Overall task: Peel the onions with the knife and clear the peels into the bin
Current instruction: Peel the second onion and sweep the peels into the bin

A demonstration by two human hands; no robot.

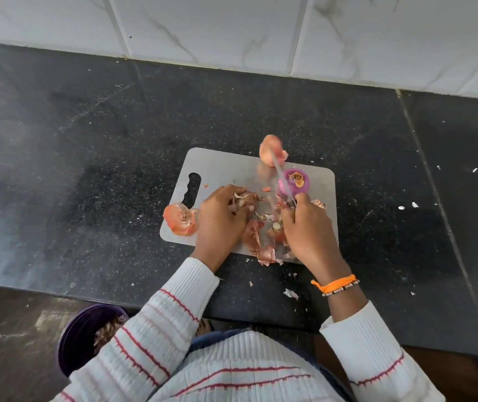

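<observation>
A grey cutting board [226, 166] lies on the black counter. My left hand [220, 219] grips a partly skinned onion [243, 200] over the board's middle. My right hand [308, 227] holds a knife [282, 179] whose blade points away from me, past a peeled purple onion [297, 179] at the board's far right. Loose peels [258, 242] are heaped between and below my hands. One big orange peel [180, 219] lies at the board's left edge, another [271, 152] at its far edge.
A purple bin [81, 338] with peels inside stands on the floor at the lower left, partly hidden by my left sleeve. Small peel scraps [290, 293] dot the counter [87, 169] near its front edge. A white tiled wall [232, 24] runs behind the counter.
</observation>
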